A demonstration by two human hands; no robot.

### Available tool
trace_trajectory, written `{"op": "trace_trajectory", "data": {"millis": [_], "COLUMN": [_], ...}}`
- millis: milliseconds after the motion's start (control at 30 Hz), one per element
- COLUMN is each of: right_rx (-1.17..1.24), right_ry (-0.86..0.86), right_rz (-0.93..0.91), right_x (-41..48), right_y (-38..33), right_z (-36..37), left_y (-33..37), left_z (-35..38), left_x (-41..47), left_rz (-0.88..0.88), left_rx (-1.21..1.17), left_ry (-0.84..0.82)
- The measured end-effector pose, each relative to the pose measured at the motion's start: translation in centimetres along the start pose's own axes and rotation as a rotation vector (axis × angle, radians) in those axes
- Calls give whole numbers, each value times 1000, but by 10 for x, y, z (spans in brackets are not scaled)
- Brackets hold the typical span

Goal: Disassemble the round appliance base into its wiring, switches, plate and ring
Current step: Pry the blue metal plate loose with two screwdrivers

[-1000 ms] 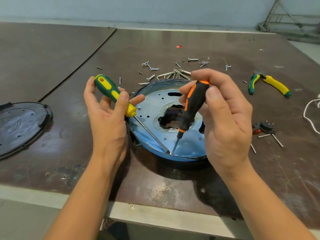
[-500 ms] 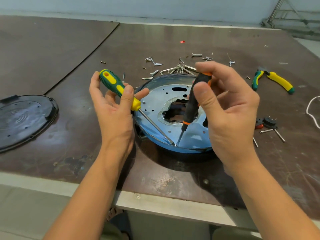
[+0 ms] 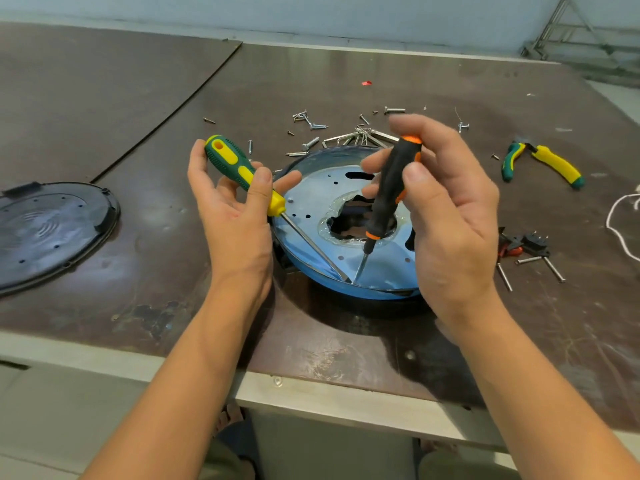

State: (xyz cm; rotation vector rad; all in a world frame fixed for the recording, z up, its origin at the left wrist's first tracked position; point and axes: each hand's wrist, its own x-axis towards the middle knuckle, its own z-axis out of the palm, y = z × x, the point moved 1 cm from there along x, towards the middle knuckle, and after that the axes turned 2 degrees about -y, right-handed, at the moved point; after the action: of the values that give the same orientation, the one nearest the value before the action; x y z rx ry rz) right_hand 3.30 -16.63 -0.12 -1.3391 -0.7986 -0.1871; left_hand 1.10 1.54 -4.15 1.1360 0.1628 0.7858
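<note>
The round appliance base sits mid-table, a shiny metal plate with a ragged centre hole seated in its blue-reflecting ring. My left hand grips a green-and-yellow screwdriver; its shaft slants down to the plate's near edge. My right hand holds a black-and-orange screwdriver almost upright. Both tips meet at the near rim, around the seam between plate and ring. Removed black and red switches lie to the right of the base.
A black round cover lies at the left. Several loose screws and hex keys are scattered behind the base. Green-and-yellow pliers and a white cord lie at the right. The table's front edge runs below my forearms.
My view has shifted a little, so everything sits slightly differently in frame. Both hands keep their screwdrivers at the same spot on the near rim; my right fingers have shifted on the handle.
</note>
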Motion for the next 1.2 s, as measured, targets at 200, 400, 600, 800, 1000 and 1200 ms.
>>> {"op": "trace_trajectory", "data": {"millis": [200,400,600,800,1000,1200], "right_rx": [-115,-24,-90,-35,-3,-146], "right_ry": [33,8,45,44,104,110], "right_rz": [-90,-21,-54,-37,14,-86], "right_x": [1,-1,-1,0,0,2], "right_y": [-2,0,0,-3,1,-1], "right_z": [-1,-1,-2,2,-3,-1], "left_y": [2,5,5,4,5,5], "left_z": [0,-3,-4,-6,-4,-2], "left_x": [-1,1,0,0,-1,-2], "left_rz": [-24,-27,-45,-55,-58,-79], "left_rx": [-15,-44,-33,-21,-27,-28], "left_ry": [-1,4,16,11,21,38]}}
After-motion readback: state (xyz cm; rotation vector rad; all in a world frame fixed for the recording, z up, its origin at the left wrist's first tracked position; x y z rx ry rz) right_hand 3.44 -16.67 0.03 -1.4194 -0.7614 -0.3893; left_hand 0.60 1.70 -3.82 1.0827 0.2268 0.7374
